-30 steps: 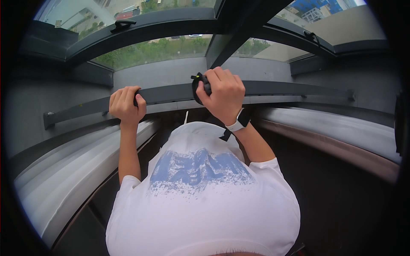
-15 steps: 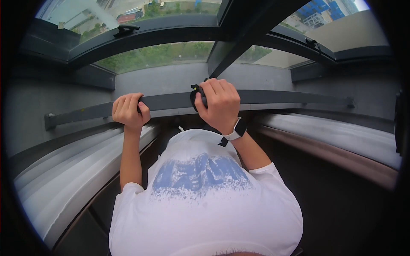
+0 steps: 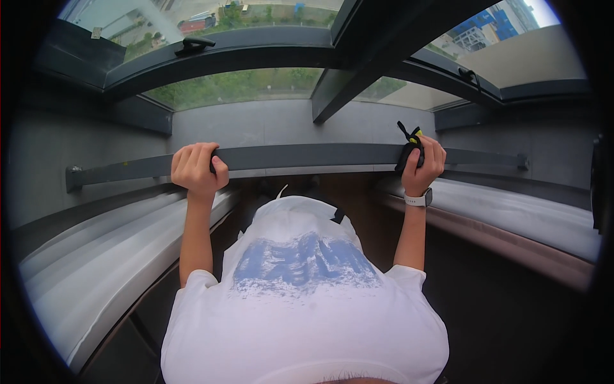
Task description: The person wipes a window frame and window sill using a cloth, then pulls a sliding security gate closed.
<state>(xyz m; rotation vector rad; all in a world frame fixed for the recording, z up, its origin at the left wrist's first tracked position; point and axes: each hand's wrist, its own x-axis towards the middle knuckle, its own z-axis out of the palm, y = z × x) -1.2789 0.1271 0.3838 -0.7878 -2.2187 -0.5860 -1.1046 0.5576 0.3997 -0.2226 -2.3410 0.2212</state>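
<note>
Reading the bundle (image 3: 403, 157) first: black, with a yellow patch (image 3: 416, 135), over the right part of the rail (image 3: 313, 155), short of that end. From the right hand (image 3: 427, 161) it lies on the thumb side, toward the rail's middle. Fingers clenched on it, thumb against its near face. Long axis seems to run across the rail rather than along it; a thin black strap (image 3: 403, 127) leans out past the rail's far edge.

Left hand (image 3: 194, 169) well apart, over the left part of the rail. I see its fingers clenched too, a small dark piece (image 3: 213, 161) caught beside the thumb. The right hand is plainly the nearer to the bundle; the rail's middle stretch lies between the hands.

Hard to make out from my end: whether the bundle touches the rail or only hangs above it, since looking down flattens the gap. Curled fingertips hidden on both sides. Much of the bundle sits behind the right fingers. Dark piece mostly covered; I can't tell its kind or length. Black tab (image 3: 338, 216) at the shirt (image 3: 300, 320), its other end lost to me. Near the rail's near edge, two dim shapes, perhaps shoes, sunk in shadow.
</note>
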